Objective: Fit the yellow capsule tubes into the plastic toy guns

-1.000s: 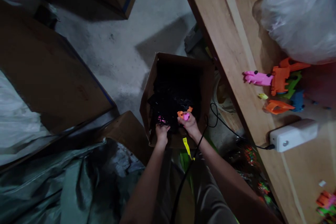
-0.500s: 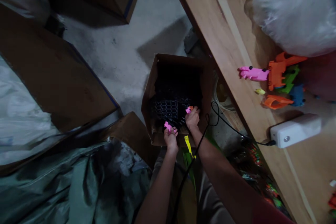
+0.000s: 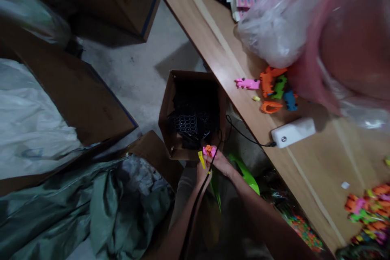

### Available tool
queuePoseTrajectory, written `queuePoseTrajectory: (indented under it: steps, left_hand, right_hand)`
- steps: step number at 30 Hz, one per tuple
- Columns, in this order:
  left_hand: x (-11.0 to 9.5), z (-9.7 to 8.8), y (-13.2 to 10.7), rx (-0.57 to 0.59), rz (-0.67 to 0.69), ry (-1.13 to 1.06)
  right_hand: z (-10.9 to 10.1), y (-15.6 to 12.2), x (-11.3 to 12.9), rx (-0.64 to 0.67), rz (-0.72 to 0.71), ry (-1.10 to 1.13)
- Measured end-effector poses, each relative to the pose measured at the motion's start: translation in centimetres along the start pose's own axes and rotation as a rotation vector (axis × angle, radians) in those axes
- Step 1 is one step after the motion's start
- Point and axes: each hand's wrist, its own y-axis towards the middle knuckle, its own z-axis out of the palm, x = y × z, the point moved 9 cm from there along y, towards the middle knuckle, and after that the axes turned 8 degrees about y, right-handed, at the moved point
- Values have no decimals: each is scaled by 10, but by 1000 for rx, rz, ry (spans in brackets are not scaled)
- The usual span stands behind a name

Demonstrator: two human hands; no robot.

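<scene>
Three big things crowd this spot: a long wooden bench [image 3: 304, 170] running along the right, brown cardboard cartons [image 3: 76, 89] on the left, and a crumpled green tarp [image 3: 61, 207] low down by them, with a white sack [image 3: 30, 109] lying against the carton. On the bench there's a blurry pink plastic bag [image 3: 350, 44] right up front, a clear plastic bag [image 3: 274, 28], and a white plug box [image 3: 292, 132] at the near edge, its black cable [image 3: 243, 136] dropping toward the floor. Down on the concrete floor [image 3: 137, 61] sits an open cardboard box [image 3: 183, 113] holding black plastic grid pieces [image 3: 185, 124]. Both hands are together just past the box's near edge, with a black cord [image 3: 198, 195] crossing in front of the left forearm. Right hand [image 3: 221, 163] has its fingers [image 3: 217, 158] curled around a small orange-and-pink toy [image 3: 209, 151], and a yellow plastic strip [image 3: 201, 159] sits at the left hand [image 3: 202, 174], whose grip I can't make out.
</scene>
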Motion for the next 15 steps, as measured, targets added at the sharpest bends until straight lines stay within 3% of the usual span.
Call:
queuePoseTrajectory:
  steps: [3,8,10,15]
  left_hand:
    - [-6,12,-54,105,18,104]
    - [-21,51,-126,419,115,260]
    - [-25,50,-135,400,117,297]
    - [-42,10,-130,123,154,437]
  right_hand:
    - [-27,-53,7,-57,35,-7]
    - [-113,-147,45,-53,92,-28]
    - [-170,-180,73,-120,86,-54]
    - [-362,-261,186,-710,-109,-169]
